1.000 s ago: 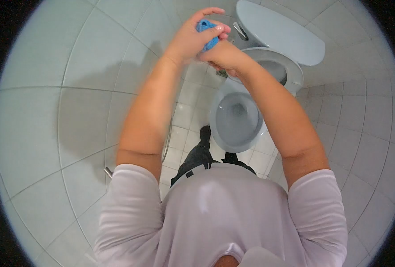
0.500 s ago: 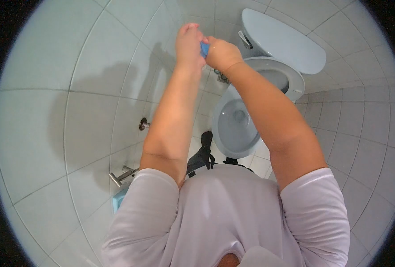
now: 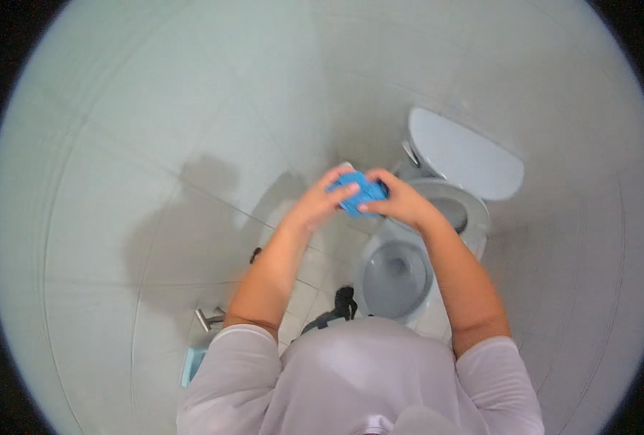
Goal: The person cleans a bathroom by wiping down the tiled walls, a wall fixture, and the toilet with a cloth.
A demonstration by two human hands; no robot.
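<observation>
A bunched blue cloth (image 3: pixel 360 196) is held between my two hands, in front of my body at the middle of the view. My left hand (image 3: pixel 317 204) grips its left side, with the thumb across the front. On the other side, my right hand (image 3: pixel 406 203) has fingers and thumb closed on the cloth's right part. Below and to the right of the hands stands a white toilet (image 3: pixel 388 235), its bowl uncovered. Part of the toilet seat is hidden behind my right hand and forearm.
The toilet tank (image 3: pixel 470 156) stands at the back right, with a flush lever (image 3: pixel 411 153). On the left are a metal tap (image 3: pixel 207 319) and a light blue container (image 3: pixel 190 366) partly behind my sleeve. Tiled walls rise on both sides.
My hands have come down and nearer my body. The cloth, mostly hidden between the closed hands before, now shows bunched between them. The view has tilted upward.
</observation>
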